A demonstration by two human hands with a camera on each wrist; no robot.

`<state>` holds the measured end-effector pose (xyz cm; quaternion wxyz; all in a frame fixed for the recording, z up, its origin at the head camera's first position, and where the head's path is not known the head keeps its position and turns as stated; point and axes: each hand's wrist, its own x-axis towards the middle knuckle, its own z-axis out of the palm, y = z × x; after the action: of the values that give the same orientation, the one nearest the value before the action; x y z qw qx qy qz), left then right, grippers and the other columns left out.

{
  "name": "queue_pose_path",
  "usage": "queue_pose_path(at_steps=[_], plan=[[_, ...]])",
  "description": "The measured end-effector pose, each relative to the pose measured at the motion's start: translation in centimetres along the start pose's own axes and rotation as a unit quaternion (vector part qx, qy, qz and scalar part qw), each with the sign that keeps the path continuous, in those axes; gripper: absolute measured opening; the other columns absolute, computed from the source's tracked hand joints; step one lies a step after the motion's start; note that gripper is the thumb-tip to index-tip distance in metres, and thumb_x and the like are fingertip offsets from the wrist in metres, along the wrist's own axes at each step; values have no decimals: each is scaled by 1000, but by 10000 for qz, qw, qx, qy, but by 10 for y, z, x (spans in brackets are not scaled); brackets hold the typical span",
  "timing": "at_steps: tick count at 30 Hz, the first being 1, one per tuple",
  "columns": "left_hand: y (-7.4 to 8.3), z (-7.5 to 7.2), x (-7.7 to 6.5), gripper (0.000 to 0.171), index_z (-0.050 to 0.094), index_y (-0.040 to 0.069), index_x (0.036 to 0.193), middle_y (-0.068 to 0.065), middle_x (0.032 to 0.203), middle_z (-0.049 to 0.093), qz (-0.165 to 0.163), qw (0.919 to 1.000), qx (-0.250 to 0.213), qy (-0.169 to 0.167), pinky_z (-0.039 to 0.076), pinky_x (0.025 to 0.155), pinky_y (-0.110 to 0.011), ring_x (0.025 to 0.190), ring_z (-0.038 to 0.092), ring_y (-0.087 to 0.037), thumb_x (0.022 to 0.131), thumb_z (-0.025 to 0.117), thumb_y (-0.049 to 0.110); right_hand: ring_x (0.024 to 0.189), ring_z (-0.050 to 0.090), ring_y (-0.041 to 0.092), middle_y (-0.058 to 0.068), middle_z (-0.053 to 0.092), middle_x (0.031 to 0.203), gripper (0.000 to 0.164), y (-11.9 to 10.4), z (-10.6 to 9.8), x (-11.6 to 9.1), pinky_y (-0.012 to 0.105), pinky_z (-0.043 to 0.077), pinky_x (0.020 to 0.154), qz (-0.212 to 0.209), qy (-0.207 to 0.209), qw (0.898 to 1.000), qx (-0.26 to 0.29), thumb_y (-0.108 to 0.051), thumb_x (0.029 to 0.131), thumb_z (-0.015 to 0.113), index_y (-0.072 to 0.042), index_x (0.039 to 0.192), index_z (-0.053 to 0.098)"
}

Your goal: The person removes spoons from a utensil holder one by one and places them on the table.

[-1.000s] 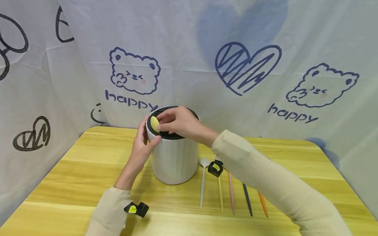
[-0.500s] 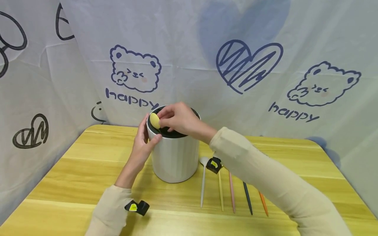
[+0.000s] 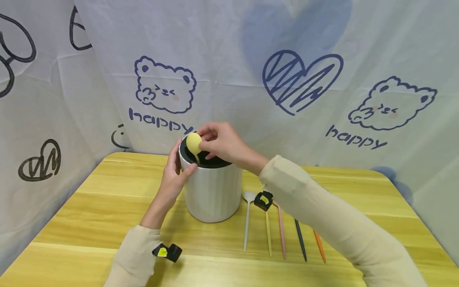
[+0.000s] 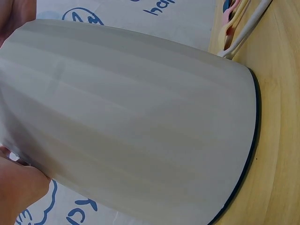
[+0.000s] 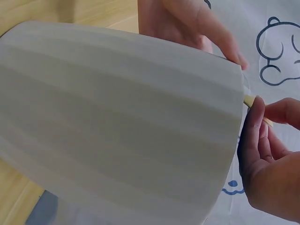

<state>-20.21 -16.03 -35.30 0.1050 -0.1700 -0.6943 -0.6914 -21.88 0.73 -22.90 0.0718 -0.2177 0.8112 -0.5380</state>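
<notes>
A white ribbed utensil holder [image 3: 213, 195] with a black top stands upright on the table. My left hand [image 3: 170, 175] grips its upper left side, thumb at the front near the rim. A yellow spoon [image 3: 193, 142] is at the holder's left rim, bowl up, its handle running down into the black top. Just under the bowl's right side, my right hand [image 3: 224, 145] pinches this spoon between thumb and fingers. In the right wrist view, the right hand [image 5: 272, 173] is beside the rim with a sliver of the yellow spoon [image 5: 249, 100] showing.
Right of the holder lies a row of spoons on the wooden table [image 3: 89, 223]: white [image 3: 246, 223], yellow [image 3: 268, 237], pink [image 3: 281, 233], dark blue [image 3: 301, 241] and orange [image 3: 319, 247]. The right forearm covers some of their bowls. A printed cloth [image 3: 229, 103] hangs behind.
The right hand has shifted slightly right, turning the yellow spoon so that its bowl faces the head camera more and part of its handle shows. The left hand stays on the holder.
</notes>
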Motion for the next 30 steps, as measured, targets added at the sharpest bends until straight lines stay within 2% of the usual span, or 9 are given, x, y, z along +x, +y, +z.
queue_pose_path(at_steps=[12,18,24,26,30], plan=[[-1,0,-1,81,14,12,155,0,158,18,-26,9999,129,44,15,116,-34,143,15,-11,90,60,28,90,62,25,13,66,102,24,-1,-20,-3,30,57,72,92,122,9999,-12,-5,91,64,2,114,64],[0,0,2,81,15,12,155,0,158,19,39,9999,123,41,15,116,-34,143,17,-11,89,60,26,93,60,28,11,66,101,18,-8,-35,-8,31,55,71,-84,296,9993,-195,-6,91,63,0,108,65],[-1,0,1,82,15,9,155,-1,158,19,59,9999,130,12,15,116,-35,143,17,-12,88,60,26,96,60,34,11,67,103,21,-15,-49,-12,35,55,73,-248,377,9989,-83,-6,92,63,1,111,63],[-1,0,1,83,15,9,155,-2,158,19,62,9999,137,11,15,116,-35,143,17,-13,88,61,27,95,60,33,12,66,104,22,-17,-53,-13,37,55,74,-297,412,9987,-40,-6,92,63,1,112,63],[-2,0,0,84,16,10,155,-2,158,19,98,9999,116,59,15,116,-36,143,17,-13,88,63,30,91,60,25,11,66,104,24,-21,-58,-15,34,55,72,-317,489,9983,10,-6,91,63,1,114,64]])
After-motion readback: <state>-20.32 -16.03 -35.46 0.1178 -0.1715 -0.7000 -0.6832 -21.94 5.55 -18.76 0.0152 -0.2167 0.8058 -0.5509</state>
